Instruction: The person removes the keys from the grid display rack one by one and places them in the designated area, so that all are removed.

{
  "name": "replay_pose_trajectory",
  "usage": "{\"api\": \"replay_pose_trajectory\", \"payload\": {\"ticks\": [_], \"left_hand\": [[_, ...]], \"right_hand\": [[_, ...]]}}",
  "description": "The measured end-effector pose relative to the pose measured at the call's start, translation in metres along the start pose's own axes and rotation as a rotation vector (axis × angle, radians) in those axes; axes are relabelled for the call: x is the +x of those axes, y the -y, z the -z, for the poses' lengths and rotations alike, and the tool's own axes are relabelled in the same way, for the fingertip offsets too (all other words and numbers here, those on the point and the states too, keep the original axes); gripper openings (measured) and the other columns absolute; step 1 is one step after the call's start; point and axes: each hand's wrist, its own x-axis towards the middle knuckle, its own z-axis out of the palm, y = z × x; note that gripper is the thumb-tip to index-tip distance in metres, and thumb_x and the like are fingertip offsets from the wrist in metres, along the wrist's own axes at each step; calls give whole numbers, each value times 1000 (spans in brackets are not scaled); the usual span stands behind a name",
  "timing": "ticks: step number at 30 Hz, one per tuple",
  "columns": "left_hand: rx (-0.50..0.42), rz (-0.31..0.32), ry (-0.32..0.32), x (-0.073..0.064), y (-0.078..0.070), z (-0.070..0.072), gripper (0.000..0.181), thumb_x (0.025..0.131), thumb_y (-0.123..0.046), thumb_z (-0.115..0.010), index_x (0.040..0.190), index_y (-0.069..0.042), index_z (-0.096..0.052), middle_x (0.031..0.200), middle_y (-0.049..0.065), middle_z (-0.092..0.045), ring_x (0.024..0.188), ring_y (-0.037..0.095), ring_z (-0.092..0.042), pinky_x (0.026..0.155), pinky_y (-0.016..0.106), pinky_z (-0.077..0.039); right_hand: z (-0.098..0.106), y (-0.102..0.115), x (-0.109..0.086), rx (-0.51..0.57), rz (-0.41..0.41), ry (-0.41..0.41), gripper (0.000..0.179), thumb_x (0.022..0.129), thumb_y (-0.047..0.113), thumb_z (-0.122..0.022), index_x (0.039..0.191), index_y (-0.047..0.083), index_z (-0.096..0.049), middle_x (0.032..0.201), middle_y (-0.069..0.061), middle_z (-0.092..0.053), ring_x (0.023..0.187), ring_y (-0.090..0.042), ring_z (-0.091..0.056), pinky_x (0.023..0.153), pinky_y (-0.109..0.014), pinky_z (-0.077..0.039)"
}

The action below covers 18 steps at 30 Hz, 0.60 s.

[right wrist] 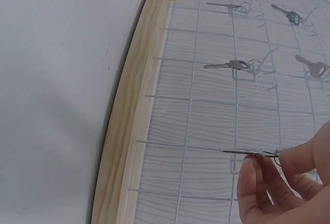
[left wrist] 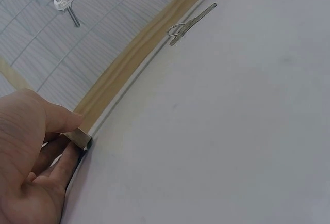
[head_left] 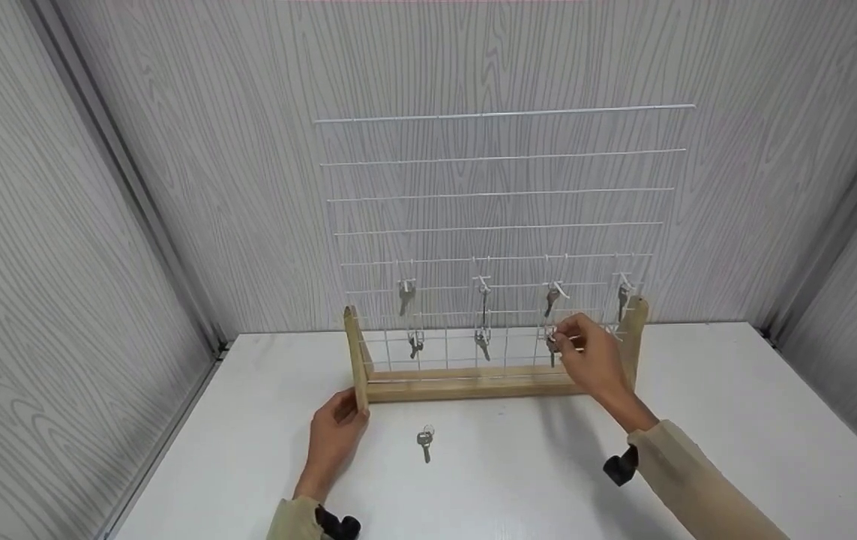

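A: Fixture?
B: One stand (head_left: 465,390), pale wood, bearing a white wire grid (head_left: 504,114); white hooks (head_left: 561,289) on the grid in two rows. It sits on a white worktop (head_left: 503,480).

A: Right hand?
B: Right hand (head_left: 594,360): thumb and fingers pinching one held key (head_left: 552,352), metal, with a wire ring. Location: lower row, third place from the left, in front of the grid, blade pointing down. Whether its ring is on the hook cannot be told; the fingers partly cover that spot.

A: Left hand?
B: Left hand (head_left: 333,433): gripping the stand at its left front end, low down by the worktop, thumb over the wood.

A: Keys hanging, upper row?
B: Four, one to a hook: first key (head_left: 406,300), second key (head_left: 484,294), third key (head_left: 552,301), fourth key (head_left: 623,296). The second hangs nearly edge-on in the head view.

A: Lower row?
B: Two left of the right hand: corner key (head_left: 416,345) and middle key (head_left: 483,345).

A: Unhung?
B: One loose key (head_left: 425,444), ring attached, lying on the worktop in front of the stand, just right of the left hand; ring toward the stand, blade toward the person.

A: Surround?
B: Grey wood-grain back wall (head_left: 473,60). Beige sleeve (head_left: 698,480) on the right arm.
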Motion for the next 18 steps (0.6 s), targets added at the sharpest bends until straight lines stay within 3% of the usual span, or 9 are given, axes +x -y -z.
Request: {"api": "replay_pose_trajectory", "payload": {"ticks": [9, 18], "left_hand": [[14, -12, -5, 2, 3, -1, 49, 100, -2, -69, 147, 4, -58, 145, 27, -62, 138, 40, -61, 114, 40, -56], [6, 2, -5, 3, 3, -1, 49, 100, -2, -68, 148, 5, -57, 147, 28, -61, 139, 41, -60, 115, 43, -55]], "right_hand": [[5, 5, -6, -48, 37, -5, 7, 100, -1, -66, 104, 3, -70, 100, -13, -77, 95, -29, -76, 79, -21, -59], [10, 7, -12, -25, 24, 18, 7, 100, -1, -67, 102, 2, -73, 95, -12, -76, 86, -22, -73, 73, -17, -56]]}}
